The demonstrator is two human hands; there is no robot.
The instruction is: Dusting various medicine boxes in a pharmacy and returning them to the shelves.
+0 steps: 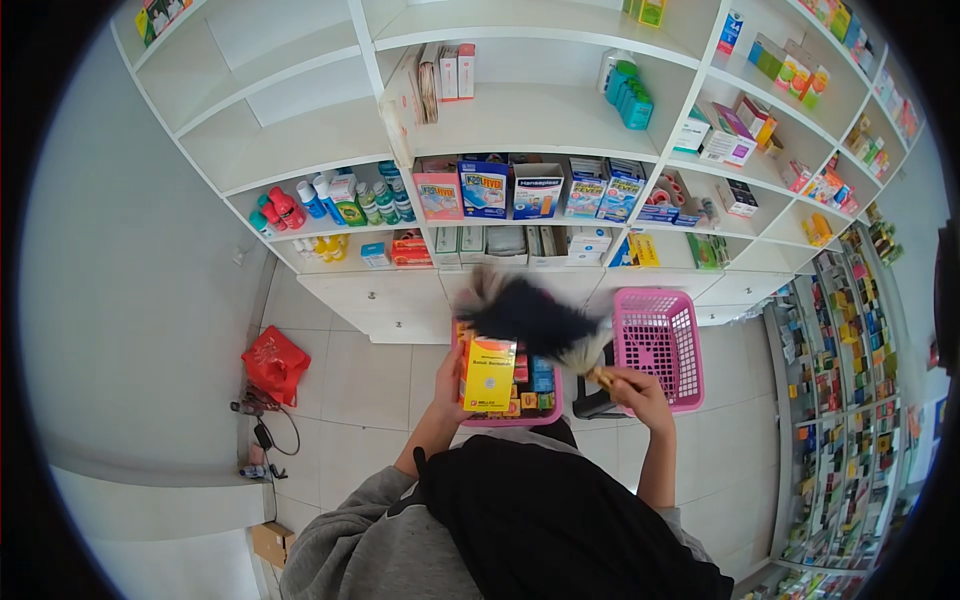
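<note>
"Above the filled pink basket (510, 421), what do we hold?"

"Our left hand (450, 388) grips a yellow carton (489, 380) over the basket's left side; to the basket's right, our right hand (641, 391) clasps a feather duster (535, 315)."

"What worries us?"

"A wide sweep of the feather duster could knock the yellow carton loose into the basket."

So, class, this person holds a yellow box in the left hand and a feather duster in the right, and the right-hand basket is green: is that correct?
Not quite: the head view shows that the right-hand basket is pink, not green. The rest stands: the left hand holds a yellow box and the right hand a feather duster.
</note>
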